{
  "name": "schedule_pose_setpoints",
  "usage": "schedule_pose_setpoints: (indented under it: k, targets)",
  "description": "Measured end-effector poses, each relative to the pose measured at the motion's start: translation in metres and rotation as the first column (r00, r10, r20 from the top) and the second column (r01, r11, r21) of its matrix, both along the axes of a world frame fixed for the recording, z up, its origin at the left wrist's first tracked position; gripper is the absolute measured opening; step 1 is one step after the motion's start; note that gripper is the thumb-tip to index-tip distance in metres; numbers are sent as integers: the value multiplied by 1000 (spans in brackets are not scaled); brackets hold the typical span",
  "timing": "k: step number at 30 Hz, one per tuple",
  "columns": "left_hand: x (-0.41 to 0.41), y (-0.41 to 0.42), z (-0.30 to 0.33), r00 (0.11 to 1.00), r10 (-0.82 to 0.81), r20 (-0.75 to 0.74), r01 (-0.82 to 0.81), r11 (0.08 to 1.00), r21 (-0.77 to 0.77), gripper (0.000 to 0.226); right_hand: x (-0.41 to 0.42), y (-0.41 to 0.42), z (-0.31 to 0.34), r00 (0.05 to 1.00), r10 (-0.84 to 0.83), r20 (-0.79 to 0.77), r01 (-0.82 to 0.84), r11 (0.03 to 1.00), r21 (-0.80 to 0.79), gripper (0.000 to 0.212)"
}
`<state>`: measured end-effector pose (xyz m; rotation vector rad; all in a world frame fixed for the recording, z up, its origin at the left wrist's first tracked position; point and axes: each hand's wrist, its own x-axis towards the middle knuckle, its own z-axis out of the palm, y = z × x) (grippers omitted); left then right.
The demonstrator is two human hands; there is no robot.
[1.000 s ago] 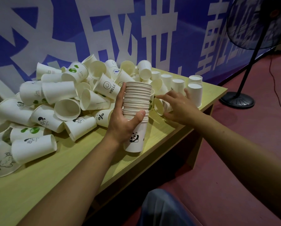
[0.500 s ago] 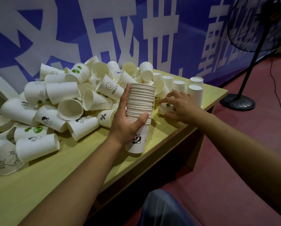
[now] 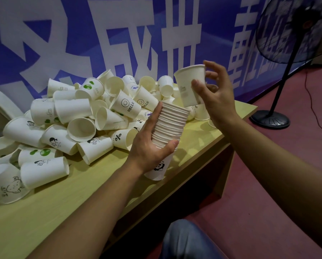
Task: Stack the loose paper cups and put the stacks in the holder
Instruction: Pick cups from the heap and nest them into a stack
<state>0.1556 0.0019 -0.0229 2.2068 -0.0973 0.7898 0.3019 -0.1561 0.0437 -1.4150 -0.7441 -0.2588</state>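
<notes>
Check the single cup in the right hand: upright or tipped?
Roughly upright, slightly tilted. The single cup has its open rim on top, leaning left, held by the right hand just above the stack in the left hand.

Event or promotional venue, large blue banner (image 3: 44, 43) with white characters, pedestal fan (image 3: 287, 43), red floor (image 3: 268, 193)

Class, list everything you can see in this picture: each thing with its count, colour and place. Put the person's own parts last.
Loose cups: too many to count, white with prints, piled on the table's far left.
Stack of cups: one, white, in the left hand.
Single cup: one, white, in the right hand above the stack.
Table: one, yellow-green, under the pile.
Banner: one, blue with white characters, behind.
Fan: one, black, standing right on red floor.
Left hand: grip closed round the stack.
Right hand: grip closed on the cup.
</notes>
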Motion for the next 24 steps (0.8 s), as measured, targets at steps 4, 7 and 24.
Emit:
schedule_pose_setpoints:
  k: [4, 7, 24]
  targets:
    - [1, -3, -1, 1000, -14, -15, 14, 1000, 7, 97, -17, 9, 0, 994, 106, -13, -106, 994, -6, 49]
    - [1, -3, -2, 1000, 8, 7, -8, 1000, -4, 94, -28, 18, -13, 993, 115, 5, -115, 992, -52, 51]
    - [-31, 35, 1, 997, 82, 0, -82, 988, -132, 118, -63, 44, -45, 959, 283, 19, -275, 943, -187, 44]
